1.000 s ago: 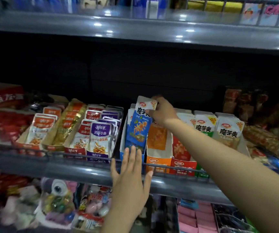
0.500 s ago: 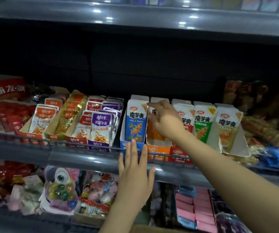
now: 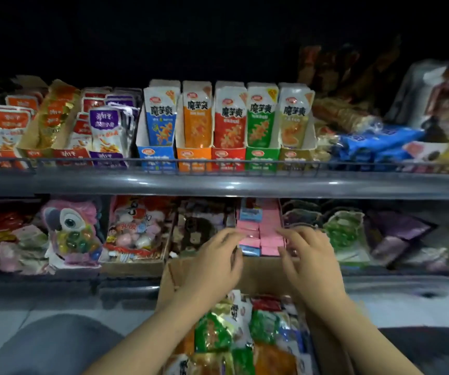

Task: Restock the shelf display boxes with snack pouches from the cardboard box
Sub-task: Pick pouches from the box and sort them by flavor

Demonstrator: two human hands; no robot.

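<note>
Both hands are off the shelf now. Half a sec ago the right hand (image 3: pixel 308 262) was up at the orange display box (image 3: pixel 194 155), settling a pouch, w/ the left hand (image 3: pixel 215 262) flat at the shelf edge (image 3: pixel 226 184). Now both hang low over the cardboard box (image 3: pixel 169 277), fingers loosely curled and a bit spread, holding nothing; some motion blur, so exact finger pose is soft.

Under the wrists, the cardboard box holds a loose heap of snack pouches (image 3: pixel 234 328): green, orange, red, white, jumbled and overlapping, not sorted.

Up on the shelf, five display boxes stand side by side: blue display box (image 3: pixel 156 156), orange, red display box (image 3: pixel 228 156), green display box (image 3: pixel 261 156), yellow display box (image 3: pixel 295 155). Each shows an upright pouch at its front. How deep each row goes behind that I can't tell.

Meaning, as I read it: last placement is done, and this is the reach back for more stock. Next grab prob needs sorting by colour first, since the heap is mixed. Plenty left in the carton, so the job looks far from finished.

Behind the hands, lower shelf: pink packets (image 3: pixel 268 234) directly ahead, a toy candy bag (image 3: pixel 69 234) off to the left.
</note>
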